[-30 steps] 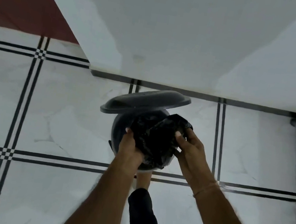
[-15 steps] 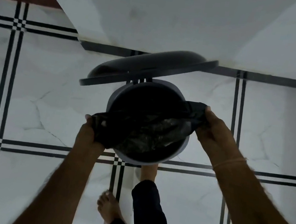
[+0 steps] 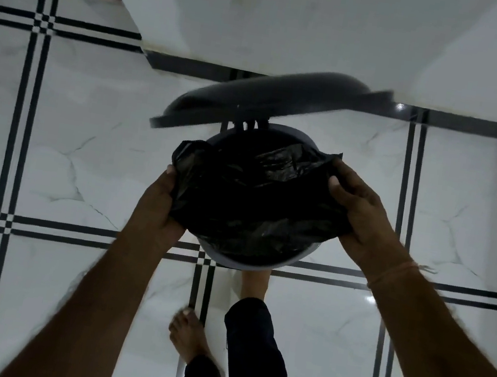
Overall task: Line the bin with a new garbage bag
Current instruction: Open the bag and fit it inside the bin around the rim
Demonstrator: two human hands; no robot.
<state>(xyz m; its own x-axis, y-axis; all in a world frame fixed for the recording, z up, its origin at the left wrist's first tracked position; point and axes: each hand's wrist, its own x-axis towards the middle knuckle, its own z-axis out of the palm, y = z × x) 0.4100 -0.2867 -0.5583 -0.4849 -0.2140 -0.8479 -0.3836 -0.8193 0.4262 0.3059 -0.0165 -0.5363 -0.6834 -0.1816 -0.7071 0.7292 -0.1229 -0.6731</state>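
Observation:
A round grey pedal bin (image 3: 254, 261) stands on the tiled floor, its lid (image 3: 263, 100) raised at the back. A black garbage bag (image 3: 254, 202) is spread over the bin's mouth and hides most of the rim. My left hand (image 3: 157, 204) grips the bag's left edge. On the opposite side, my right hand (image 3: 359, 214) holds the bag's right edge, thumb on top. Only the near rim and a strip of the far rim show.
A white wall (image 3: 298, 18) rises just behind the bin, with a dark skirting strip at its foot. One of my feet (image 3: 254, 282) presses at the bin's front; the other foot (image 3: 189, 337) stands on the white marble tiles (image 3: 67, 161).
The bag went from a bunched wad to being stretched across the bin's mouth. My hands have moved apart to either side, and the bag now covers more of the opening.

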